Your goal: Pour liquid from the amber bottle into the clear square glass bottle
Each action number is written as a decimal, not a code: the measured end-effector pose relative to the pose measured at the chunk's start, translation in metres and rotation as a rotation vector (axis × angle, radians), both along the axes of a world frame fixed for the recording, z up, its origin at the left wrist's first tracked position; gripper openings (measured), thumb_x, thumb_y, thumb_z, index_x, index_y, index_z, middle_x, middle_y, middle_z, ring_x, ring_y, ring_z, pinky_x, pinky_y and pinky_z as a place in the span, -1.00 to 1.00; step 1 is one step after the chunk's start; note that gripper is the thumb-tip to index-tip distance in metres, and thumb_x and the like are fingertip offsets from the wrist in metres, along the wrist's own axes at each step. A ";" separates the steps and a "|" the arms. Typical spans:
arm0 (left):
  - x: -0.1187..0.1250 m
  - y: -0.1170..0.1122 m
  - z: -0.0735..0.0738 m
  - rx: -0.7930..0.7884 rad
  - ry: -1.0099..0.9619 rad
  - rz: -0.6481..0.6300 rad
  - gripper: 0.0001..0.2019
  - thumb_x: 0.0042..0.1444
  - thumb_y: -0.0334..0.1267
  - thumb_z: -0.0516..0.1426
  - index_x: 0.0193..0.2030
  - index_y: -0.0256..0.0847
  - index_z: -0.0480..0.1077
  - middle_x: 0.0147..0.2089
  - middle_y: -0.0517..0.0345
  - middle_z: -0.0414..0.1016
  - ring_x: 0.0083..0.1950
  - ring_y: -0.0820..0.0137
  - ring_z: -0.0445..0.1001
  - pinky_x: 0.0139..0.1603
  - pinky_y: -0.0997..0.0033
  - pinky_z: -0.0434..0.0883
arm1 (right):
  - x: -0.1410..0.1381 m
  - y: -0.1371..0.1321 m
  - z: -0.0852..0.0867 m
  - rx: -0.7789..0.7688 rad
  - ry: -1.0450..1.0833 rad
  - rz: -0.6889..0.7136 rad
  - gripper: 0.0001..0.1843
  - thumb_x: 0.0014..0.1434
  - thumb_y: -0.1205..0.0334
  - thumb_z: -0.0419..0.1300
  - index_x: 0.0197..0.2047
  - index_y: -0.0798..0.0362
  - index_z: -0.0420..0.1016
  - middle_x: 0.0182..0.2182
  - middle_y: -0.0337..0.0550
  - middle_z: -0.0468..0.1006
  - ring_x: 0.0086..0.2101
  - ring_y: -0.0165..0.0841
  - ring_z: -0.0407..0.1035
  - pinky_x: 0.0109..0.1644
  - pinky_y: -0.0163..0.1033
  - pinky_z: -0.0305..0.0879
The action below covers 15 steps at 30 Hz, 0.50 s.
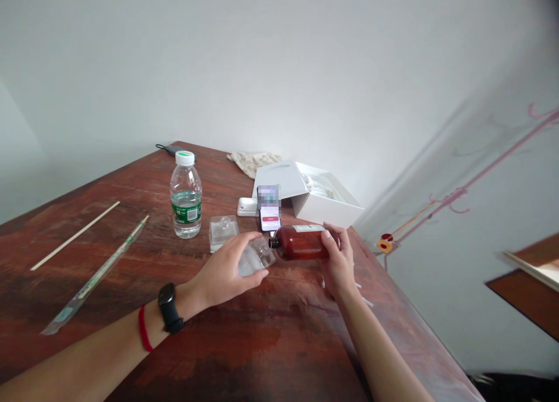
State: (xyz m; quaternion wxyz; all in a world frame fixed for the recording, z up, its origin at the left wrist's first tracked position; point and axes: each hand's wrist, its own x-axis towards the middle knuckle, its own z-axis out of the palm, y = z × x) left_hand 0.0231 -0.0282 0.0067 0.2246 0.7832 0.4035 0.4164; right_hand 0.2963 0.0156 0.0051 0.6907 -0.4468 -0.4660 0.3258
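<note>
Your right hand point(338, 259) was wrapped around the brown bottle point(301, 246), which lay on its side in your grasp near the right edge of the worktop point(209, 344), neck pointing left. Your left hand point(231, 268) clasped a clear container point(250, 261), its mouth right at that neck; whether they touched could not be told. The water bottle point(186, 201) stood upright toward the far corner.
</note>
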 end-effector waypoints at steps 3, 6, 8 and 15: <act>0.000 0.000 0.000 0.003 0.000 -0.003 -0.39 0.19 -0.13 0.31 0.35 -0.08 0.26 0.35 -0.11 0.48 0.34 0.01 0.49 0.42 -0.12 0.40 | 0.002 0.000 -0.002 0.007 -0.014 0.002 -0.60 0.06 -0.10 0.49 -0.11 -0.12 0.56 -0.15 -0.24 0.61 -0.13 -0.24 0.47 -0.02 -0.14 0.36; 0.000 -0.001 0.000 0.003 -0.001 -0.003 -0.39 0.20 -0.14 0.31 0.35 -0.08 0.26 0.35 -0.11 0.48 0.34 0.02 0.49 0.42 -0.12 0.41 | 0.002 0.000 -0.002 0.010 -0.022 0.005 -0.61 0.08 -0.09 0.48 -0.11 -0.11 0.56 -0.14 -0.23 0.62 -0.12 -0.23 0.48 -0.02 -0.13 0.36; 0.000 -0.001 -0.001 0.002 -0.002 -0.005 -0.39 0.20 -0.13 0.30 0.35 -0.08 0.25 0.35 -0.11 0.48 0.33 0.02 0.50 0.42 -0.12 0.40 | 0.003 0.000 -0.002 0.010 -0.026 0.000 -0.60 0.07 -0.09 0.48 -0.11 -0.11 0.56 -0.14 -0.22 0.62 -0.12 -0.22 0.48 -0.02 -0.13 0.37; 0.000 0.000 -0.001 -0.011 -0.001 -0.009 -0.38 0.19 -0.12 0.31 0.35 -0.11 0.25 0.35 -0.12 0.47 0.34 0.02 0.49 0.42 -0.12 0.39 | 0.002 0.001 -0.001 0.012 -0.019 -0.008 -0.57 0.04 -0.10 0.50 -0.11 -0.09 0.58 -0.15 -0.21 0.62 -0.14 -0.24 0.48 -0.04 -0.14 0.36</act>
